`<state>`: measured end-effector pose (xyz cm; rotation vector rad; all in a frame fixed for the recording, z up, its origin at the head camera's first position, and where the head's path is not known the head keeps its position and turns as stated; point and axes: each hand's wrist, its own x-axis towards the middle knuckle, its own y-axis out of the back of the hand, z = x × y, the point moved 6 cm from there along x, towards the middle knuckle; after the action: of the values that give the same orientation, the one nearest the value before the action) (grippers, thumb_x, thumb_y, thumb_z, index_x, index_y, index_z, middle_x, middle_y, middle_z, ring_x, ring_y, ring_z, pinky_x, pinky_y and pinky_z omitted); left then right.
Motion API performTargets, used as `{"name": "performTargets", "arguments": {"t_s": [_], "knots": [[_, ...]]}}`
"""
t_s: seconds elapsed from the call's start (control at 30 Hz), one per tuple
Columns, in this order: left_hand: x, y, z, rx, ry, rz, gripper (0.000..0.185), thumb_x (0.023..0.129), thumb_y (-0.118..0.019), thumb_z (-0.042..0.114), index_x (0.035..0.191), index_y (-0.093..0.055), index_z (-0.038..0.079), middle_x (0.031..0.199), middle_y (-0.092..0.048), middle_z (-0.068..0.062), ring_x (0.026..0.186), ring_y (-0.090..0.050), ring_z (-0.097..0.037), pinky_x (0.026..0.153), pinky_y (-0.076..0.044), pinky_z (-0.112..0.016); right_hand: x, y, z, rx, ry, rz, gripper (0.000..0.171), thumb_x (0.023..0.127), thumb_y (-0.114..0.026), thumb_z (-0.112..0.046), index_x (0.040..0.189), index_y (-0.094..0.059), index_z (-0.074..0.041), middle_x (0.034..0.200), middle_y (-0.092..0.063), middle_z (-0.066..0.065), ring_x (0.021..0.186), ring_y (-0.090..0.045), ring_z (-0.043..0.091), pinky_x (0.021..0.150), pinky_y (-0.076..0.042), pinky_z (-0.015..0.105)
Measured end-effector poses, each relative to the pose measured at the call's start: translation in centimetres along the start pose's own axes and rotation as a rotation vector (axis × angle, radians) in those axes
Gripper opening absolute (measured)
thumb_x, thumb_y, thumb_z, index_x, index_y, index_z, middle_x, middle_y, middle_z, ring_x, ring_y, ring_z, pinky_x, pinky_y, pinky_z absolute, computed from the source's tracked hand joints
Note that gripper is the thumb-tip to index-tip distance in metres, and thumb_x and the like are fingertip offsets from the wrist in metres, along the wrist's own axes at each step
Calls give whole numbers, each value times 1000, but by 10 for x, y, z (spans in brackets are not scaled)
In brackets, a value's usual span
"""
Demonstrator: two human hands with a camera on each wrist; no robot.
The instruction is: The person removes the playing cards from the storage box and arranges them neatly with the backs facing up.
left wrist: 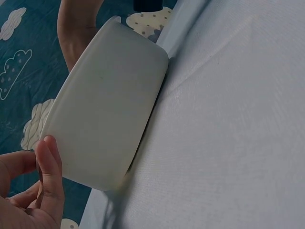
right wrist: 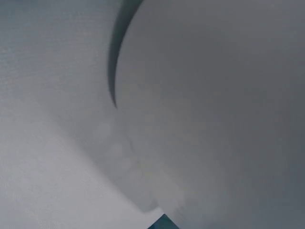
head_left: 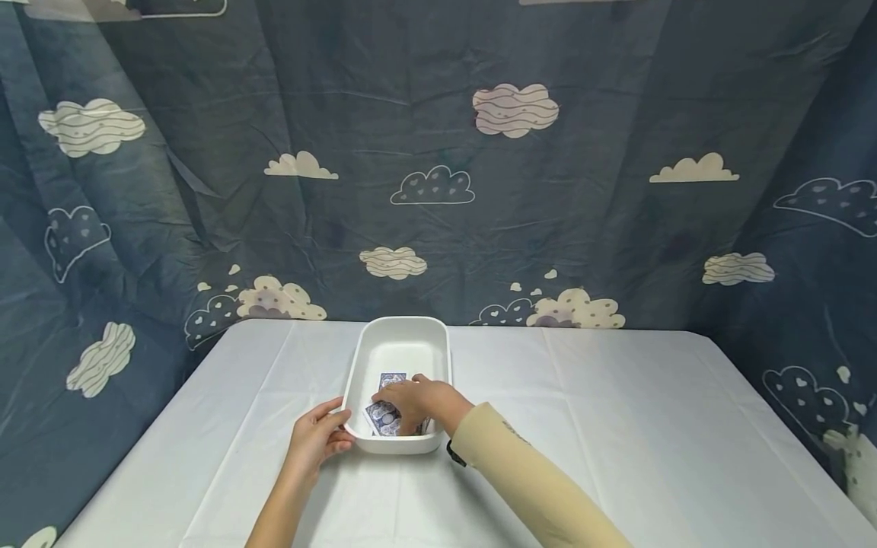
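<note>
Two hands at one white bin (head_left: 400, 329), set near the middle of the table's white cloth (head_left: 617, 426), before a blue curtain printed with clouds (head_left: 438, 190).

Braced the bin at its near left corner with the left hand (head_left: 317, 438): thumb (left wrist: 50, 176) laid against the outer wall (left wrist: 109, 105), fingers curled about the corner. Reached over the near rim with the right hand (head_left: 411, 403), in a tan sleeve (head_left: 521, 472), and lay on the playing cards (head_left: 390, 378) at the near end of the bin floor. Fingers bent down over the blue-backed cards. Could not tell whether the cards were pinched or only covered, with the hand hiding the contact and the right wrist view blurred against the bin's wall (right wrist: 214, 95).

Judged as a matter of handling:
- Needed the brace at the corner, since a light bin on smooth cloth would likely slide under a sideways pull.
- Best squared against the near wall first, as the cards looked spread and overlapping, not stacked.
- Better gripped by the edges, thumb on one side and fingers on the other, because flat cards on a smooth floor give nothing to lift from above.
- Worth keeping low and slow, to avoid fanning or dropping loose cards.
- Worth checking the card lying farther in, partly clear of the fingers and easily missed.
</note>
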<state>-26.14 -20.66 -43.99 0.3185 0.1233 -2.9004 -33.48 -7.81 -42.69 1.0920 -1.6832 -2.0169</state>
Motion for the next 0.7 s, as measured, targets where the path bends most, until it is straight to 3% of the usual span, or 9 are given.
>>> {"name": "performTargets", "arguments": {"t_s": [0.17,0.47,0.7], "knots": [[1,0,-1,0,9,9,48,87,-54,7,131,-39,-6,73,-57,0,49,-56,-4,47,-51,-12,1,1,-1,-79,-8,45,77,73,-68,-52,138,-32,-34,139,-39,-11,129,-35,3,110,-31,29],[1,0,0,-5,9,1,50,88,-54,7,132,-37,-8,69,-58,1,48,-55,-4,47,-51,-12,1,0,-4,-5,-46,52,73,74,-70,-46,137,-34,-38,129,-44,-8,111,-49,12,100,-42,26],[2,0,-1,2,5,9,47,87,-54,6,131,-40,-7,73,-57,1,49,-56,-4,47,-51,-12,1,0,-4,-71,-4,74,67,77,-62,-56,136,-37,-35,138,-41,-6,129,-38,12,109,-36,32]]}}
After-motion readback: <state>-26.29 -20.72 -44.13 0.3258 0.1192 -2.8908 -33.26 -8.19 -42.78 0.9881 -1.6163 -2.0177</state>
